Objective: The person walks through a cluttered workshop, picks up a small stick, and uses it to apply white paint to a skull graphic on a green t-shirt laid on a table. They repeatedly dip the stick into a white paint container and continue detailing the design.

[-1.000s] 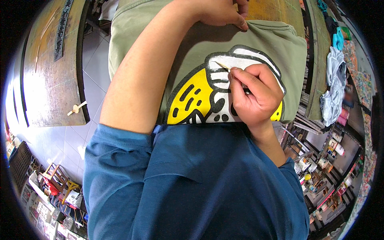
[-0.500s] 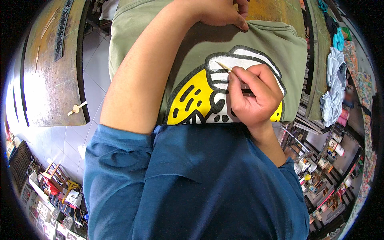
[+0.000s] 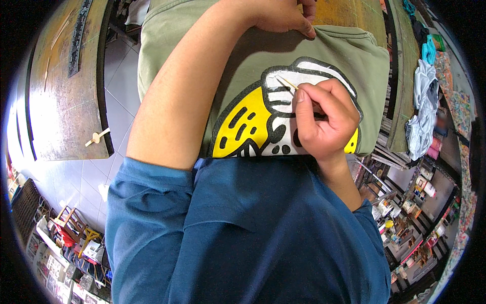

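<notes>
Olive-green cloth point(image 3: 374, 96) lies over a worn board point(image 3: 349, 15) in front of the person, near edge up against the blue shirt point(image 3: 253, 238), far edge up by the left hand. Cartoon print point(image 3: 240, 124) on it: yellow, white and black areas all look filled in wherever they show, outlines are there too, so the bulk of the design reads as done. Right hand point(image 3: 329, 121) pinches a thin pointed stick point(image 3: 288, 82) between thumb and index, other fingers curled in; tip is at the white upper part of the print, touching or just above, cannot tell. A few fine dark marks show in the white near the tip; my guess is small detail cleanup at this spot, unfinished, since the tool is at the surface. Left hand point(image 3: 281, 15) is partly cut off by the top of the view, fingers bent, one fingertip down at the cloth's far edge; pinching it or only pressing, cannot tell. Seems to steady the fabric. The right hand hides part of the print's middle and right side, and the shirt meets its lower edge, so any flaws left there cannot be judged. No finished-off sign visible; work looks late-stage, not complete.
</notes>
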